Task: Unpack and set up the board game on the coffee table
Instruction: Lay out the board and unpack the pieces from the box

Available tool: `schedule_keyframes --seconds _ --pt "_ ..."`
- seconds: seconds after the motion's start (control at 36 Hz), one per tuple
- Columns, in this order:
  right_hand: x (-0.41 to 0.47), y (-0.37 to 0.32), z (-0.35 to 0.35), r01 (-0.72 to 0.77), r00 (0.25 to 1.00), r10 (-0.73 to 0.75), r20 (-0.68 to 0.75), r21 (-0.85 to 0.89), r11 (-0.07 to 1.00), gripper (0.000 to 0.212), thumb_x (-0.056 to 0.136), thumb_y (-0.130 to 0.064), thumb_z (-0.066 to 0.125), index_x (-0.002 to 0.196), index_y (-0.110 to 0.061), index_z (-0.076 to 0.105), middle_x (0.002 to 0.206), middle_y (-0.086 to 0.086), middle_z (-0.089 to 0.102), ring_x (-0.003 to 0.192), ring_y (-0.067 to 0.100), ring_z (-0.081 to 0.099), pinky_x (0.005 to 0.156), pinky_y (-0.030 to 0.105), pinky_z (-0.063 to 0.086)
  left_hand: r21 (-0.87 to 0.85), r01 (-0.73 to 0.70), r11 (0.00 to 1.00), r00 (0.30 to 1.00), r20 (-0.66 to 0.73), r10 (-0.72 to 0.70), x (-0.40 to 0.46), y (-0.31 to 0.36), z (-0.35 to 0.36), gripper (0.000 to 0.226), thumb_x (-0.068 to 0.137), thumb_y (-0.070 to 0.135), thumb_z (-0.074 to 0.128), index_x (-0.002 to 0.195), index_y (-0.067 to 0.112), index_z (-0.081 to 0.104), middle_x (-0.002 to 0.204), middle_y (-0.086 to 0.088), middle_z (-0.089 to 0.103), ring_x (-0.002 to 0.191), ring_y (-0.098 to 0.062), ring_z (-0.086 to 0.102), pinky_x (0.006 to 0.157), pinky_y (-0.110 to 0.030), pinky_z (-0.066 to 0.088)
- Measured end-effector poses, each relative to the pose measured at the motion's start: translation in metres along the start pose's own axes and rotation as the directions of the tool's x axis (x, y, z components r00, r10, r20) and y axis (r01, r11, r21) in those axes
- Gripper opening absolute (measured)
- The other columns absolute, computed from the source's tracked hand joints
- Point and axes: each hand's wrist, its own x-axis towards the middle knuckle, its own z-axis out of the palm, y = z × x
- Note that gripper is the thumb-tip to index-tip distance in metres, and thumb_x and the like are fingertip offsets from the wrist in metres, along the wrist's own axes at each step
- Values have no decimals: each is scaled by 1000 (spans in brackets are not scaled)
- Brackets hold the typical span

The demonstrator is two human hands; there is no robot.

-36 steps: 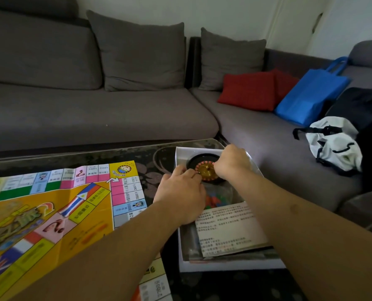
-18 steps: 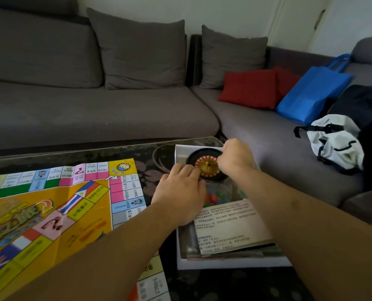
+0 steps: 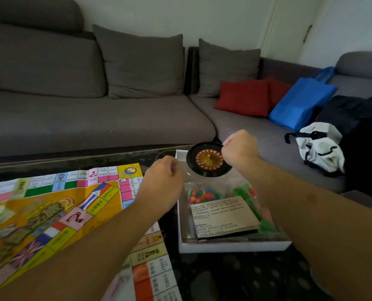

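At the far end of the white game box (image 3: 235, 246), the small roulette wheel (image 3: 209, 159) now sits tilted and raised above the rim, where a second ago it lay down inside. The right hand (image 3: 239, 148) grips its right edge, fingers curled round the black rim. The left hand (image 3: 165, 179) has drawn back from the wheel and hovers just beside the box, fingers curled; whether it pinches the clear wrapping there I cannot tell. I judge the wheel is being lifted out, so unpacking is moving on from the board.

The game board (image 3: 56, 205) already lies unfolded on the dark surface (image 3: 235, 276), left of the box. Bags of coloured pieces (image 3: 204, 195) and a printed rules sheet (image 3: 222, 216) remain in the box. Both forearms cross the board and box, hiding parts. On the grey sofa (image 3: 93, 118) behind sit a red cushion (image 3: 243, 97) and a blue bag (image 3: 298, 103).
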Motion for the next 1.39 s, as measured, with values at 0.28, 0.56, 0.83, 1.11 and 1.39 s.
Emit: schedule_keyframes --seconds 0.28,0.56,0.83,1.11,1.39 --pt "-102 -22 -36 57 955 -91 281 127 990 21 89 -6 63 103 -8 78 103 14 75 100 33 72 81 38 58 -322 393 861 906 294 -304 -61 31 -72 24 104 19 63 114 -2 63 79 -22 77 57 -23 73 47 -31 60" --pt "-170 -21 -9 37 922 -96 376 160 986 23 86 -7 61 84 -19 79 88 1 77 81 19 74 81 37 64 -289 500 816 866 144 -480 -84 -17 -100 7 100 -1 62 93 -2 64 71 -22 76 65 -32 78 65 -42 67" --pt "-144 7 -20 107 957 -143 254 151 983 25 93 -3 61 94 -27 68 100 -8 69 90 8 63 73 19 49 -287 576 766 806 42 -590 -39 -66 -75 25 103 4 58 81 12 50 71 -22 75 68 -36 78 80 -53 65" --pt "-120 37 -53 352 743 -164 649 -171 920 69 83 -51 83 143 -37 53 144 -12 50 128 15 47 107 34 42 -197 523 829 848 20 -530 -7 -74 -40 19 105 22 58 94 8 65 67 -12 77 67 -27 79 81 -46 65" --pt "-129 47 -36 526 673 -212 709 -257 811 119 63 -72 85 159 -45 20 144 -7 33 138 23 29 121 50 25 153 358 921 933 -74 -351 -30 -66 -48 22 104 23 51 92 13 68 84 -9 71 75 -22 68 60 -36 56"
